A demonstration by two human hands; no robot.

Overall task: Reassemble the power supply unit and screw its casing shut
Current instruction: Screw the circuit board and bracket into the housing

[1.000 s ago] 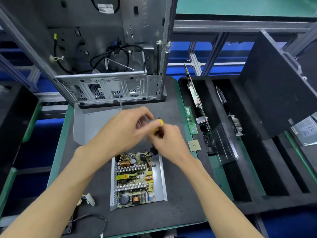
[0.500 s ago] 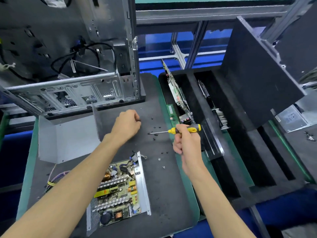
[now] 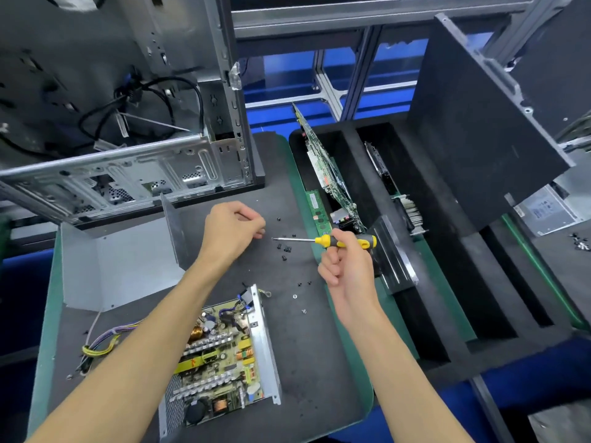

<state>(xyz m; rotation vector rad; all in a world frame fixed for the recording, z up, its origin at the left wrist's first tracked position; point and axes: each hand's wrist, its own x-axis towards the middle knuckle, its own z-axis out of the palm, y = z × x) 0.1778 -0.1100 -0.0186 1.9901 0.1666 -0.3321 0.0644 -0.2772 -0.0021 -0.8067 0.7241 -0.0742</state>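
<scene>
- Right hand (image 3: pixel 347 266) – fingers curled round the yellow-and-black handle of a screwdriver (image 3: pixel 323 240), held level, shaft pointing left, tip just short of the left hand's fingertips.
- Left hand (image 3: pixel 231 230) – fingers curled in over the dark mat (image 3: pixel 313 346), fingertips down near the mat surface; can't tell if it's pinching anything.
- Small black screws (image 3: pixel 284 247) lie scattered on the mat just under the screwdriver shaft, btwn the two hands; a few more, incl. a couple of silvery ones (image 3: pixel 299 303), sit nearer the person.
- Power supply (image 3: pixel 224 356) – open, circuit board w/ coils and heat sinks showing, lying flat on the mat at the near-left, partly under the left forearm. Its metal side wall faces the right.
- Bent grey metal cover (image 3: pixel 121 266) sits apart from it, farther back on the left, one flap standing up.
- Wire bundle (image 3: pixel 102 343) w/ yellow tie trails off the left side of the power supply.
- Computer case (image 3: pixel 128 174), open and bare, stands at the back of the mat.
- To the right: black foam tray (image 3: pixel 447 282) w/ slots holding circuit boards (image 3: pixel 326 167) on edge; a green memory stick (image 3: pixel 316 212) lies along its left edge.
</scene>
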